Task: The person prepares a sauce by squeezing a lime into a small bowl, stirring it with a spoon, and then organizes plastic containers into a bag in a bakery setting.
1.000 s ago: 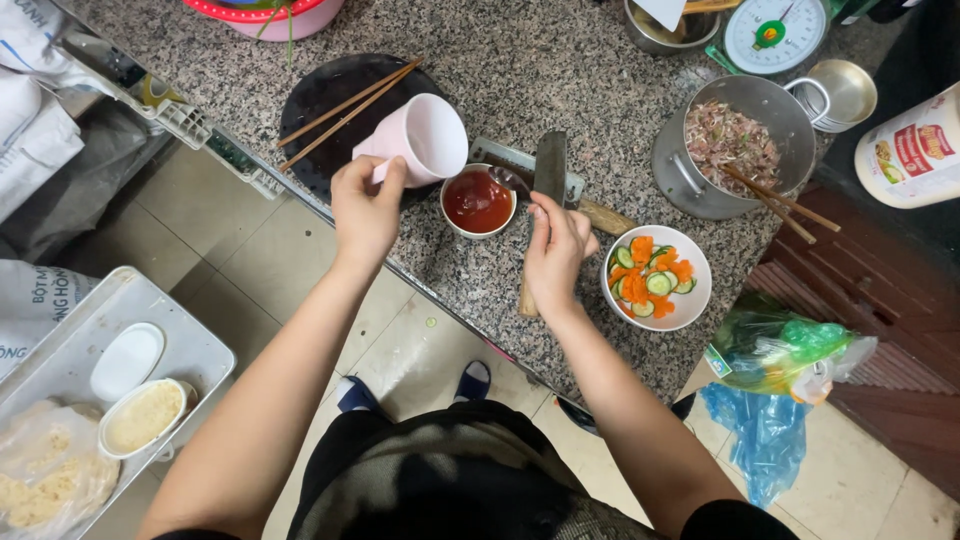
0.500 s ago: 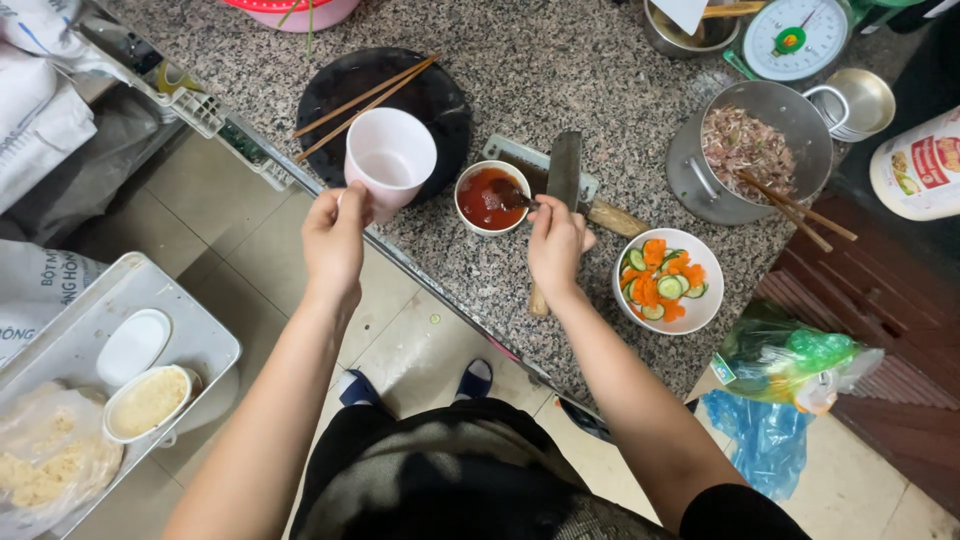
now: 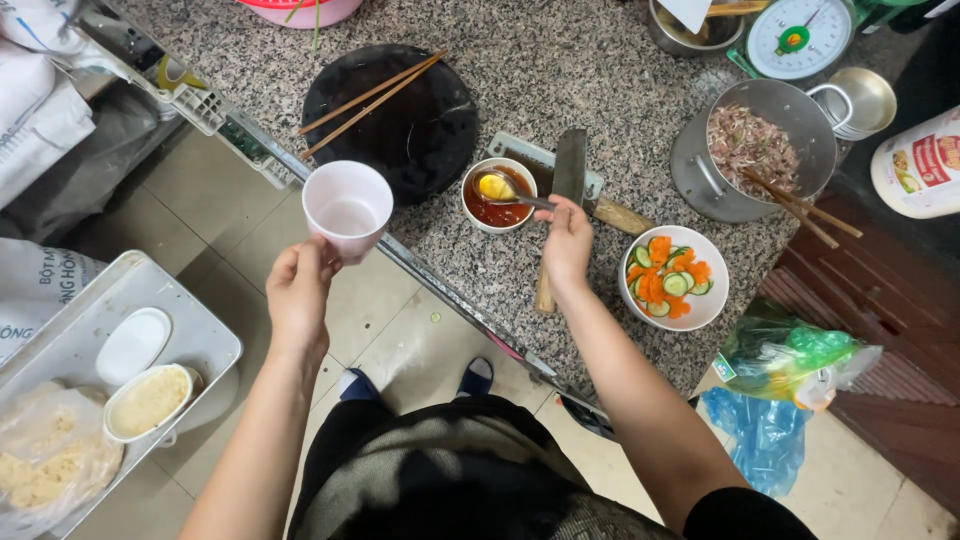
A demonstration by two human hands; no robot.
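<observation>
My left hand grips a white cup by its base, holding it upright out past the counter's edge, over the floor. My right hand holds a metal spoon whose bowl sits in a small white bowl of red sauce on the granite counter. Just right of that hand lies a cleaver and a white bowl of sliced carrot and cucumber.
A round black plate with chopsticks lies behind the cup. A metal pot of chopped meat with chopsticks stands at the right, near a kitchen scale. Below left, a grey tray holds containers. Plastic bags lie on the floor.
My left hand has drawn the cup back from over the sauce bowl to beyond the counter edge, turning it upright. My right hand has lifted the spoon in the sauce bowl.
</observation>
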